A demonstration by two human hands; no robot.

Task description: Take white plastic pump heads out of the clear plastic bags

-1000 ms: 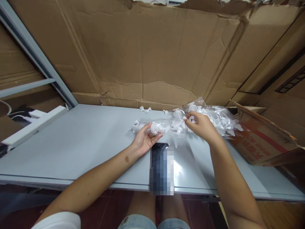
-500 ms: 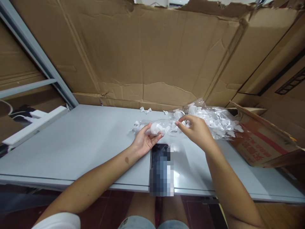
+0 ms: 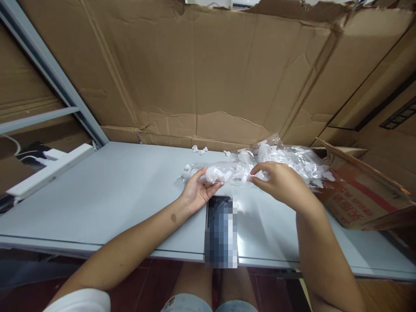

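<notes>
A clear plastic bag (image 3: 292, 162) full of small white plastic parts lies on the grey table (image 3: 123, 190), stretching from the middle to the right. My left hand (image 3: 197, 190) grips the bag's left end, its fingers curled round a white round part (image 3: 212, 174) inside the plastic. My right hand (image 3: 281, 182) rests on the middle of the bag, fingertips pinched on the plastic. A few loose white parts (image 3: 199, 150) lie behind the bag near the cardboard wall.
A dark phone (image 3: 221, 225) lies flat at the table's front edge just below my left hand. Creased cardboard (image 3: 208, 73) stands behind the table. A printed cardboard box (image 3: 364, 195) sits at the right. A white bar (image 3: 48, 171) and cables are at left.
My right hand moved left along the bag, then back right and slightly toward me, fingers now pinched on the plastic. My left hand stayed put.
</notes>
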